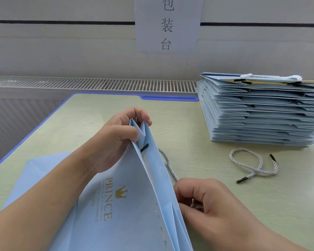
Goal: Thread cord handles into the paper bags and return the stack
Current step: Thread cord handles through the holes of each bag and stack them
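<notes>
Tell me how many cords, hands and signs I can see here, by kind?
White cord handles: 3, one loose on the table, one being threaded, one on the stack's top bag
Hands: 2, left hand, right hand
Paper signs: 1
Total: 6

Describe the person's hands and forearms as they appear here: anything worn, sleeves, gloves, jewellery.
Both hands are bare. The left hand and the right hand wear no gloves, and no rings, watch or bracelet show. Both forearms are uncovered as far as the frame reaches, with no sleeve edge in view. The fingernails that show are short and unpainted.
</notes>
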A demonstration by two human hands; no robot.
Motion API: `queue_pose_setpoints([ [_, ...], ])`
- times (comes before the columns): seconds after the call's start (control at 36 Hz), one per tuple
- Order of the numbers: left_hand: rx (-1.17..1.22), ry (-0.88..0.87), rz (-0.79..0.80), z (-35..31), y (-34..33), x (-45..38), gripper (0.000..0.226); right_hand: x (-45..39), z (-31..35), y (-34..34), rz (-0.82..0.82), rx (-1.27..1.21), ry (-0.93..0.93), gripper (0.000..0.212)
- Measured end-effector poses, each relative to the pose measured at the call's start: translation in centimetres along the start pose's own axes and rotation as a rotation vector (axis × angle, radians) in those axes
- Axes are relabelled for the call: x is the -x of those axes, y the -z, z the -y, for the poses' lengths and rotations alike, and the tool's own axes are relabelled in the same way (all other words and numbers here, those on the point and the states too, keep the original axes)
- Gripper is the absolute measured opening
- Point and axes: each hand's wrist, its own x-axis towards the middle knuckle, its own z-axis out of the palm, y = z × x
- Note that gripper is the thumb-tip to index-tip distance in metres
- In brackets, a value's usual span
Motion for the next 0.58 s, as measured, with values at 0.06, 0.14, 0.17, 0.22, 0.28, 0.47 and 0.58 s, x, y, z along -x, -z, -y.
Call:
queue_pose_setpoints([
  [0.06,-0.019,0.006,0.003,0.04,-0.07,0.0,0.038,0.14,0.11,-0.07,-0.089,0.13,0.061,0.024],
  [0.14,-0.061,0.009,0.012,0.08,-0.17,0.04,0.039,0.24,0.0,0.01,-0.154,0.3,0.191,0.023],
  [0.17,-0.079,0.008,0.014,0.1,-0.21,0.04,0.039,0.25,-0.11,0.02,-0.163,0.338,0.228,0.02],
  [0.22,-0.111,0.005,0.022,0.14,-0.23,0.06,0.041,0.3,-0.31,0.12,-0.167,0.392,0.271,0.014],
  [0.28,-0.135,0.006,0.033,0.2,-0.22,0.06,0.043,0.27,-0.29,0.33,-0.14,0.395,0.261,0.015],
  [0.47,-0.15,-0.007,0.044,0.13,-0.16,0.15,0.044,-0.13,-0.13,0.55,-0.035,0.142,0.112,0.015],
  [0.58,-0.113,-0.028,0.021,-0.26,0.1,0.38,0.043,-0.17,0.34,0.09,0.024,-0.204,0.0,0.011],
])
